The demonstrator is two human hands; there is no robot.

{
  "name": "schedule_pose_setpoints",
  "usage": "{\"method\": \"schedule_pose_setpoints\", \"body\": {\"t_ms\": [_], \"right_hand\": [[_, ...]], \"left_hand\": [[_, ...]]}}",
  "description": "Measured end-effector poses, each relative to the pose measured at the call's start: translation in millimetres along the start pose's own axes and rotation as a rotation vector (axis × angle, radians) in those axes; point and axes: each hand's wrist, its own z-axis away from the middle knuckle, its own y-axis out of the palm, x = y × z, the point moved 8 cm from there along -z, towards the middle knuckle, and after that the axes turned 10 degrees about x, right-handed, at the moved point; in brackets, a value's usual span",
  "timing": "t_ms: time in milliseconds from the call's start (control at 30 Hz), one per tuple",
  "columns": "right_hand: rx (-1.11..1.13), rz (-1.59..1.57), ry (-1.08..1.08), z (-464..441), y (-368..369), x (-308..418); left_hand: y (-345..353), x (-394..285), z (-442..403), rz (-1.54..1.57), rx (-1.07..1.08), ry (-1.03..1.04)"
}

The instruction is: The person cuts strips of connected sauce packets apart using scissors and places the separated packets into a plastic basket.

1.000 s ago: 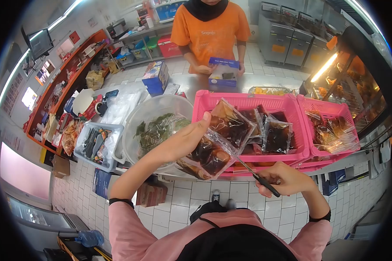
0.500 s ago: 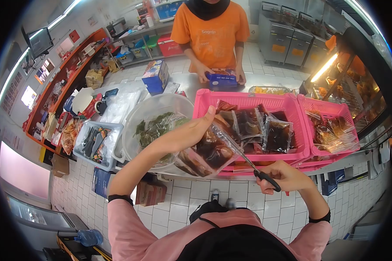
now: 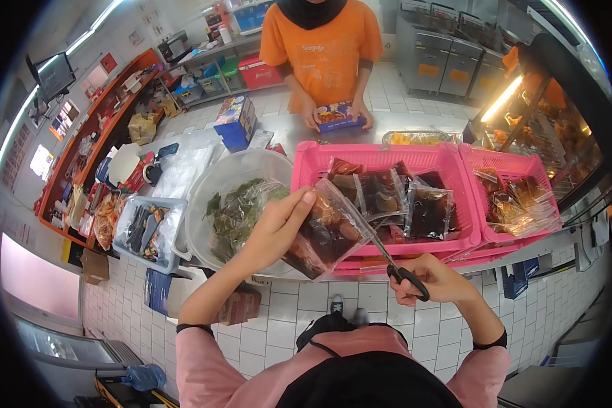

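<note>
My left hand [image 3: 279, 223] holds clear packets of dark brown sauce [image 3: 329, 232] by their left side, in front of the pink basket. Black-handled scissors [image 3: 402, 274] are in my right hand [image 3: 425, 277], with the blades at the right edge of the packets. Inside the pink basket [image 3: 381, 151] lie several more sauce packets [image 3: 428, 211]. To its left stands a round translucent tub [image 3: 198, 204] with bagged green leaves [image 3: 236, 216], partly behind my left forearm. How far the blades are open is hard to tell.
Across the counter, a person in an orange shirt [image 3: 323, 58] holds a blue box [image 3: 340, 117]. Another blue box [image 3: 235, 122] stands nearby. A second pink basket [image 3: 538, 163] is at the right, and a grey tray of utensils [image 3: 149, 230] at the left.
One raised packet has left the top of my left hand's bunch. The scissors have shifted slightly up and left. The other person's box has been turned and now lies flat.
</note>
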Motion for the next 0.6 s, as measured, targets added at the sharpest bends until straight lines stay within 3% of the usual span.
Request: {"method": "schedule_pose_setpoints", "body": {"t_ms": [67, 300, 400, 600], "right_hand": [[0.003, 0.010, 0.007, -1.4, 1.4, 2.8], [0.012, -0.070, -0.015, -5.9, 3.5, 0.0], [0.000, -0.113, -0.020, -8.4, 2.9, -6.0], [-0.011, -0.115, -0.017, -12.9, 3.2, 1.9]], "left_hand": [[0.1, -5.1, -3.1, -0.110, 0.018, -0.062], [3.7, -2.1, -2.6, -0.008, -0.002, -0.116], [3.8, -7.7, -2.9, 0.117, 0.005, -0.002], [14.9, -7.4, -3.6, 0.035, 0.181, -0.170]]}}
